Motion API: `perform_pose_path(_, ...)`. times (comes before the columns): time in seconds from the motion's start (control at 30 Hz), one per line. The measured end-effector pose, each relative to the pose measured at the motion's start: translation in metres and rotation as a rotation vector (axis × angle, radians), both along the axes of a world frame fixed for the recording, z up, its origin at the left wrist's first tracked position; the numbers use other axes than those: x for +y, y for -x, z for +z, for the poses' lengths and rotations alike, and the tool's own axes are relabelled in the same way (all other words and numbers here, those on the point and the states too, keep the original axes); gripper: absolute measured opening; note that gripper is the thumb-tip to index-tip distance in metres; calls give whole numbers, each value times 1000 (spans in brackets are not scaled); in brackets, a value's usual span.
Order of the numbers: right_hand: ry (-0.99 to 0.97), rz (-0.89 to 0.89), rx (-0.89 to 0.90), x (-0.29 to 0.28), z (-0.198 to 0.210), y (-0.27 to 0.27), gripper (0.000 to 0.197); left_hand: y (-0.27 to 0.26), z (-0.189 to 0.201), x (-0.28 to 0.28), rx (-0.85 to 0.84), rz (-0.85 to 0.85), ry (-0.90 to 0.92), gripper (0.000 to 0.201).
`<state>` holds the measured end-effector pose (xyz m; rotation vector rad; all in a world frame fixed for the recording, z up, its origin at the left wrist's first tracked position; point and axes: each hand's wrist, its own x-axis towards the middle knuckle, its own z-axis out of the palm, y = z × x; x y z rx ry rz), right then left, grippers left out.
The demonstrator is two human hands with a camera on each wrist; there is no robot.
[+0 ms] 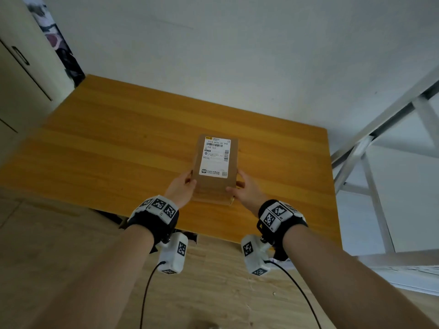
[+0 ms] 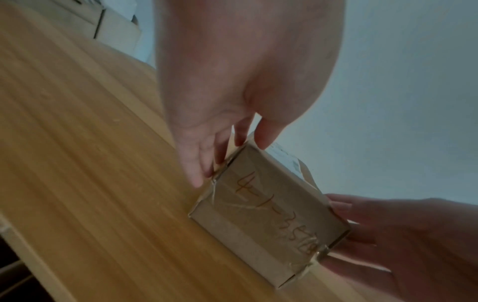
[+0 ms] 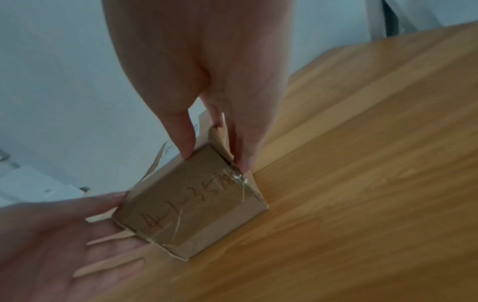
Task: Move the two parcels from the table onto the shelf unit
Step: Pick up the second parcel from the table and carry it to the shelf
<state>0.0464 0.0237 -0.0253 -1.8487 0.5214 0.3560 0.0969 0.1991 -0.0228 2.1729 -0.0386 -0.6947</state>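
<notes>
One brown cardboard parcel [image 1: 215, 167] with a white shipping label on top sits on the wooden table [image 1: 107, 138], near its front edge. Its near face [image 2: 266, 214] carries handwritten figures and clear tape, which also show in the right wrist view [image 3: 191, 204]. My left hand [image 1: 183, 186] holds the parcel's left side, thumb on top and fingers down the side [image 2: 230, 161]. My right hand [image 1: 244, 188] holds the right side the same way [image 3: 216, 159]. The parcel's bottom edge touches the table. No second parcel is in view.
A grey metal shelf frame [image 1: 380, 129] stands right of the table, against the white wall. A pale cabinet [image 1: 23, 67] stands at the left. The floor below is light wood. Cables hang from both wrist cameras.
</notes>
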Motion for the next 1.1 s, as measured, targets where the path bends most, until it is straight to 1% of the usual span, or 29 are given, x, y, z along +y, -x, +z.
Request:
perform_pose_path(0.1, -126, -59, 14, -1, -6, -2, 76, -2, -3, -2, 28, 64, 75, 48)
perform_pose_path(0.23, -211, -112, 33, -3, -9, -2, 78, 2, 4, -4, 64, 136, 157, 46)
perform_pose_path(0.33, -257, -142, 39, -6, -5, 3, 82, 9, 15, -4, 100, 179, 193, 46)
perform_pose_path(0.5, -272, -144, 3, -15, 15, 19, 84, 23, 33, -7, 131, 210, 234, 54)
perform_pose_path(0.6, -243, -150, -29, -19, 28, 30, 87, 37, 51, -11, 98, 200, 244, 56)
perform_pose_path(0.77, -217, -151, -106, -25, 56, 57, 86, 65, 83, -13, 37, 159, 266, 59)
perform_pose_path(1.0, -254, -118, -206, -32, 94, 105, 85, 115, 127, -16, -67, 168, 296, 52)
perform_pose_path(1.1, -261, -118, -244, -33, 110, 126, 82, 138, 142, -17, -122, 156, 288, 50)
